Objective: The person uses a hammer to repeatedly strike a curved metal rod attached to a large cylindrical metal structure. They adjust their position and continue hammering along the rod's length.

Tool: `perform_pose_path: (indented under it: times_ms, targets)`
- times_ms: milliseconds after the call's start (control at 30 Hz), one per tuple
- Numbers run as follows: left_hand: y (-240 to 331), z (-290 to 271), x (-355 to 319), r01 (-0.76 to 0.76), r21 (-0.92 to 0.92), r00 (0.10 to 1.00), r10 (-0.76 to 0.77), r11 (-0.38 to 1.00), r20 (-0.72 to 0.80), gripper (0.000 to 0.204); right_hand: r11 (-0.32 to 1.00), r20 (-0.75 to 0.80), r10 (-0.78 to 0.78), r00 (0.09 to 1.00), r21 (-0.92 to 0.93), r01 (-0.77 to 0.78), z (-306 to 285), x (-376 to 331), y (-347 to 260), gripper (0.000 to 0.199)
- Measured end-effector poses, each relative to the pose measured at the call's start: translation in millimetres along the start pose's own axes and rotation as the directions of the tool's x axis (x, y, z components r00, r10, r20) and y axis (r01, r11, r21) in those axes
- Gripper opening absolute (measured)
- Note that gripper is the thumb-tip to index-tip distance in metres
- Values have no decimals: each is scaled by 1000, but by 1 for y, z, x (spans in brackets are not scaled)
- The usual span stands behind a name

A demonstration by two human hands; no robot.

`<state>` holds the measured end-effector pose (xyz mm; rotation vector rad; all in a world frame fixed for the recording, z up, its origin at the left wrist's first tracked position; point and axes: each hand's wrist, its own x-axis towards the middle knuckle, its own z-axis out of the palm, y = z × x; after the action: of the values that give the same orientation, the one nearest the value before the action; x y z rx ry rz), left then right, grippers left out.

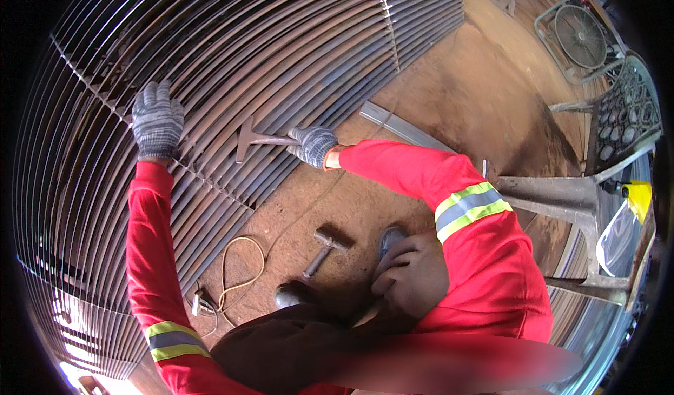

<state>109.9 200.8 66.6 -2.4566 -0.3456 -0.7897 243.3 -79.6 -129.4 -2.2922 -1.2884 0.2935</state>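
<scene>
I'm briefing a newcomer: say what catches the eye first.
Metal grating sweeps across the upper left, with red sleeves reaching toward it from below. The gloved right hand holds a hammer over the grating, left of centre; another hammer lies on the floor, lower centre.

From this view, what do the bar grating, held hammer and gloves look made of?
Bar grating: probably steel, dull grey with rust-brown patches.
Hammer: likely metal, its handle and head similarly dull brown-grey.
Gloves: apparently knitted yarn, matte, with mottled grey-white texture; fibre unclear.
</scene>
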Motion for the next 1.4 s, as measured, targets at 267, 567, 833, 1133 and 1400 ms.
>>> perform_pose_path:
  times_ms: [267, 567, 833, 1133, 1400]
  targets:
    - [6, 15, -2, 210, -43, 976, -212, 977, -40, 50, 991, -44, -72, 996, -118, 66, -10, 17, 2, 33]
    - [13, 18, -6, 236, -121, 971, -239, 964, -11, 62, 1000, 43, -10, 999, 6, 10, -73, 20, 40, 39]
    - [27, -5, 11, 344, -7, 877, -319, 939, 358, 82, 820, 84, 277, 957, 498, -281, -184, -50, 142, 29]
    - [36, -27, 33, 434, 31, 762, -385, 900, 521, 87, 698, -208, 689, 694, 447, -559, -237, -226, 231, 24]
    - [69, -100, 218, 200, -403, 979, -164, 893, 122, 7, 804, -447, 594, 669, 311, -506, -301, -207, 204, 36]
